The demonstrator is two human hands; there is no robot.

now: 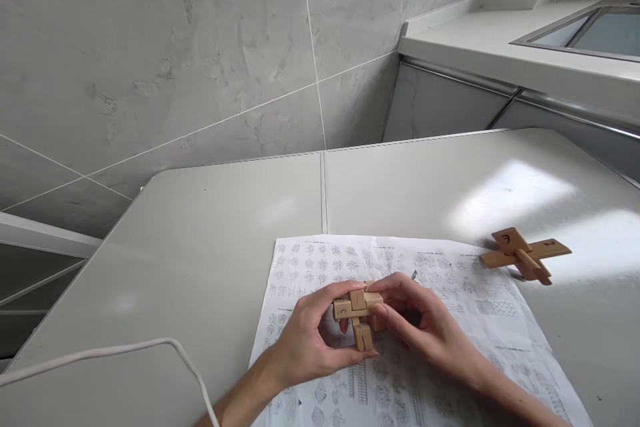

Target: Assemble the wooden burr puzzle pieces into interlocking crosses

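Between my two hands is a wooden burr puzzle (358, 304), made of several interlocking notched blocks with dark marks on some ends. My left hand (313, 333) grips it from the left, its index finger over the top and its thumb under the lower block. From the right, my right hand (417, 317) pinches the puzzle with thumb and fingers. The puzzle is held over a large printed sheet (310, 370) covered in small diagrams. My fingers hide parts of its far side.
A second wooden assembly of crossed, numbered pieces (527, 255) rests at the right, by the sheet's edge. A white cable (125, 347) runs across the lower left. The pale table (240, 213) has a centre seam; behind stand a grey tiled wall (200, 33) and a white counter (475, 33).
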